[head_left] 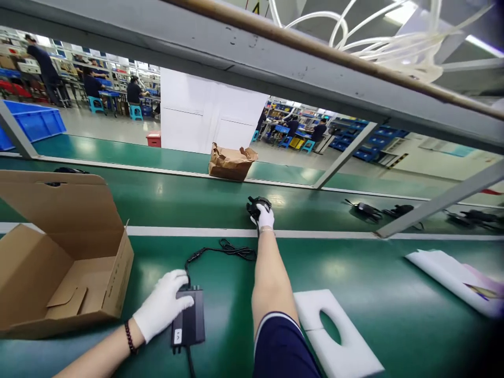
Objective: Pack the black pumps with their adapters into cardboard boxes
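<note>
My left hand (164,303), in a white glove, grips the upper left part of a flat black power box (192,317) lying on the green work surface. Its thumb rests on top and its fingers are at the upper edge. A black cable (236,249) runs from the box's far end and lies loosely bundled towards the middle. Another cable leaves the near end. Reaching far forward, my gloved right hand (264,216) is closed round a dark, rounded black device (258,206), partly hidden by the fingers. A cord hangs below that hand.
An open cardboard box (79,283) stands at left. White foam with an oval hole (338,336) lies at right, near a white packet (452,278). Beyond are a brown paper bag (231,164), black adapters (366,211) and slanted metal posts (350,152). A shelf beam crosses overhead.
</note>
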{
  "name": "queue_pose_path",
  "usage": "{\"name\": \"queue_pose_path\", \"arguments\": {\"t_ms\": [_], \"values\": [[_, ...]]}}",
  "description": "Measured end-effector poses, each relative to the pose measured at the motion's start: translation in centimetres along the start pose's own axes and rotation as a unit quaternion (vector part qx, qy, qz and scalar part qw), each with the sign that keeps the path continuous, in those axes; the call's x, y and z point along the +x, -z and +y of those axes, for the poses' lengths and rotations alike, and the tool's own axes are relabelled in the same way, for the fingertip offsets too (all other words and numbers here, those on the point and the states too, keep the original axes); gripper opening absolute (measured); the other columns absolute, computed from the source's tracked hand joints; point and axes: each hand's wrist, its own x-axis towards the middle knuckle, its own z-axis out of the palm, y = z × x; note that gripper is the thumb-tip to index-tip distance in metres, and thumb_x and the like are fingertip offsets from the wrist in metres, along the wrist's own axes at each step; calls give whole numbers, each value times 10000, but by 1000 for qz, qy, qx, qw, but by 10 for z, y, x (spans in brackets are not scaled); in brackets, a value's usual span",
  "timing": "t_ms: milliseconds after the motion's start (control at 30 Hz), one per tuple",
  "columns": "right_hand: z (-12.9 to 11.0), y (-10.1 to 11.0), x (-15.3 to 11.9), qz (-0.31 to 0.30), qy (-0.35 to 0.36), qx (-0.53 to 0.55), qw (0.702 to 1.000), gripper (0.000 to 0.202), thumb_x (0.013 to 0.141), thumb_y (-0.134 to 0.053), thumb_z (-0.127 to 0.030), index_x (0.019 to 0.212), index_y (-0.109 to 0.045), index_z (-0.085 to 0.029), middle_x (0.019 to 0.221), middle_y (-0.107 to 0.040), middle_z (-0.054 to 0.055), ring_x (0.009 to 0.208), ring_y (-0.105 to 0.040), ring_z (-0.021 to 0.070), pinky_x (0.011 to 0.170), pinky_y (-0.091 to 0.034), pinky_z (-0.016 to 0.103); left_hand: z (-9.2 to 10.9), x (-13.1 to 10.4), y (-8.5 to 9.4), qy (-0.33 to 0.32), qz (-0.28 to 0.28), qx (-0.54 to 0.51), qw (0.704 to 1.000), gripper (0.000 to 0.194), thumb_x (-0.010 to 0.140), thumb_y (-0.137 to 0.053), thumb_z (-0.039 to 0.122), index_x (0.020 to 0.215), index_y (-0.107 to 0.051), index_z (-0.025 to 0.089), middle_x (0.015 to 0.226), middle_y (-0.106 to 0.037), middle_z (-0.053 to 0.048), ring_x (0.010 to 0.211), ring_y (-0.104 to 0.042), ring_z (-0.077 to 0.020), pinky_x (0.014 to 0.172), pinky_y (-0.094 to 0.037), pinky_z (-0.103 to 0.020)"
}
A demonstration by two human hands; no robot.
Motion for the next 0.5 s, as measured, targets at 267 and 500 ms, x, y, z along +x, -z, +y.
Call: {"name": "queue_pose_path", "arguments": {"t_ms": [267,500], "values": [[-31,30,-145,-372,111,229,893,872,820,-229,-748,1397,-453,-134,1270,-597,212,783,-651,207,450,-438,217,77,-39,45,-58,33,-307,949,1139,734,-803,441,1578,-41,364,1663,-82,-80,1507,-175,-360,1202,-221,-559],[-53,47,-311,-557,308,79,767,711,789,-588,-691,1314,-595,-212,1366,-598,76,1212,-582,276,977,-505,372,78,-112,63,64,-6,-599,798,942,716,-772,88,1524,-339,306,1390,-587,-119,1188,-619,-302,986,-551,-417]]}}
